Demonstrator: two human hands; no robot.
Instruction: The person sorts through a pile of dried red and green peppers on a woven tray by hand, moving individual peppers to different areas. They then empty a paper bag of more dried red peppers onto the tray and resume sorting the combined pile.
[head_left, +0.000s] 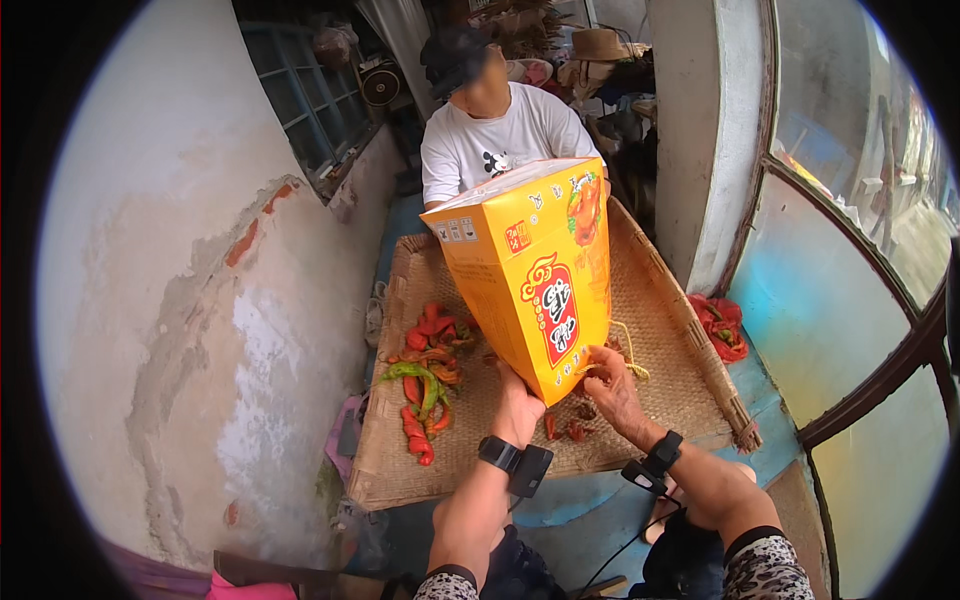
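Note:
A tall yellow cardboard box (495, 300) with printed pictures and writing is tilted over a woven tray (675, 360), its white inner side showing at the far top end. My left hand (517, 405) grips its lower left corner from below, palm against the side. At the lower right edge, my right hand (621, 390) pinches the yellow cord handle (626, 341) close to the box face. Red and green chili peppers (426, 379) lie in a heap to the left on the tray. Beneath my hands are smaller dried red peppers (574, 429), partly hidden by the box and hands.
A person in a white T-shirt (457, 135) faces me behind the box; their hands are hidden. Beyond the tray's right rim, a red plastic bag (718, 328) holds peppers. A peeling wall (172, 300) borders the left, and a framed glass panel (817, 300) the right.

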